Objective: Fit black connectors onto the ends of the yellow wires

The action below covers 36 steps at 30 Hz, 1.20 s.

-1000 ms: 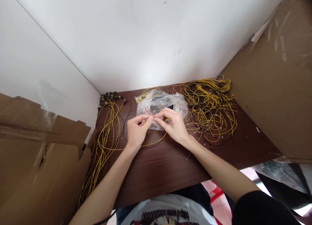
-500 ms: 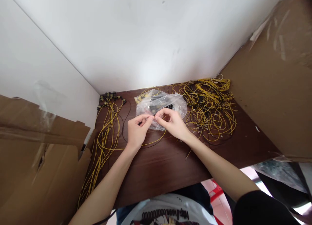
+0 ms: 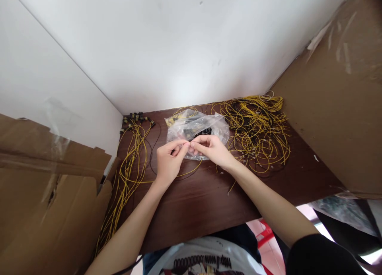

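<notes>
My left hand [image 3: 170, 157] and my right hand [image 3: 212, 148] meet fingertip to fingertip over the table, both pinched closed. A thin yellow wire [image 3: 191, 172] curves from the left side of the table up to the fingers of my right hand. What my left fingertips pinch is too small and covered to make out. Just behind the hands lies a clear plastic bag [image 3: 219, 126] with small black and yellow parts in it.
On the left hangs a bundle of yellow wires [image 3: 129, 159] with black connectors [image 3: 137, 118] at the far end. A tangled heap of yellow and black wires [image 3: 253, 128] lies on the right. Cardboard [image 3: 331, 108] stands to the right, and more cardboard [image 3: 71, 211] to the left.
The fingers of my right hand have curled slightly closer around the pinch point. The yellow wire's curve has shifted a little upward and left; both arms stay nearly still.
</notes>
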Motion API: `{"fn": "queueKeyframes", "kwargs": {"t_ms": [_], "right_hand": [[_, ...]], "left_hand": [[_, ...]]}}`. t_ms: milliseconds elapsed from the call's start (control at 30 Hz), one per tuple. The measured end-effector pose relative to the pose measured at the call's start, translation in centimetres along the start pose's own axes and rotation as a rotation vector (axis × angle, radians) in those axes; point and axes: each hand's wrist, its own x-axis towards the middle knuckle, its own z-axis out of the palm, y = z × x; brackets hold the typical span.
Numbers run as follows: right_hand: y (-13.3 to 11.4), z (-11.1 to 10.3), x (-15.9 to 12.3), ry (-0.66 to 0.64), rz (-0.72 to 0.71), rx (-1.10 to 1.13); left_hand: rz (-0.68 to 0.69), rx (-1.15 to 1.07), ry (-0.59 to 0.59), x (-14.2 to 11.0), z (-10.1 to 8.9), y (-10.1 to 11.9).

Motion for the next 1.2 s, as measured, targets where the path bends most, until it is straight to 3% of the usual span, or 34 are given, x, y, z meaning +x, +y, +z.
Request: {"fn": "queueKeyframes", "kwargs": {"t_ms": [233,467,900,1067,1200], "right_hand": [[-0.53,-0.32,0.03,-0.009,0.089,0.100],[-0.36,-0.44,0.00,-0.015,0.078,0.115],[0.18,0.13,-0.05,0.117,-0.120,-0.126],[0.15,0.04,0.07,0.179,-0.107,-0.082],[0.25,-0.06,0.23,0.194,-0.092,-0.022]], "left_hand": [[0.122,0.048,0.002,0.01,-0.09,-0.15],[0.203,0.071,-0.013,0.04,-0.12,-0.25],[-0.104,-0.094,-0.004,0.08,0.09,0.15],[-0.240,-0.482,-0.066,0.25,0.20,-0.29],[-0.180,-0.600,-0.061,0.43,0.26,-0.75]]}}
